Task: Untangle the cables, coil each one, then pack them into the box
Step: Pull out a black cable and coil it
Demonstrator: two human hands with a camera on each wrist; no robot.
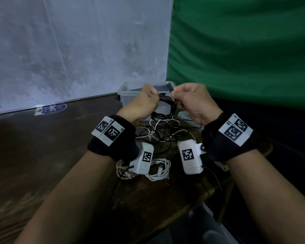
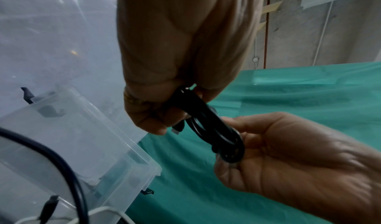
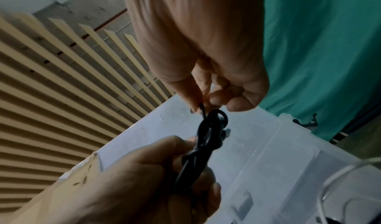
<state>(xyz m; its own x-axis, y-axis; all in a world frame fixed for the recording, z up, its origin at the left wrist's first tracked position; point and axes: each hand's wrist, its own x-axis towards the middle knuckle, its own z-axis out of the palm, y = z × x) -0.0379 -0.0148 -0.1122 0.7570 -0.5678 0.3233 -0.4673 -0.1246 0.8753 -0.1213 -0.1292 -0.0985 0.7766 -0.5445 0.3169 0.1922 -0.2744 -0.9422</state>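
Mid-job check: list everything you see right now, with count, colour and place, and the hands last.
black cable coil: one, black, held up between both hands in front of the box
clear box: one, clear plastic, open, on the table behind the hands
loose cables: black and white, count unclear, tangled on the table below the hands
white cable coil: one, white, on the table near the wrists
table: one, dark brown wood
backdrop panel: one, grey-white, behind the table at left
green cloth: one, green, at right
left hand: grips the coil's left side
right hand: pinches the cable end at the coil's top
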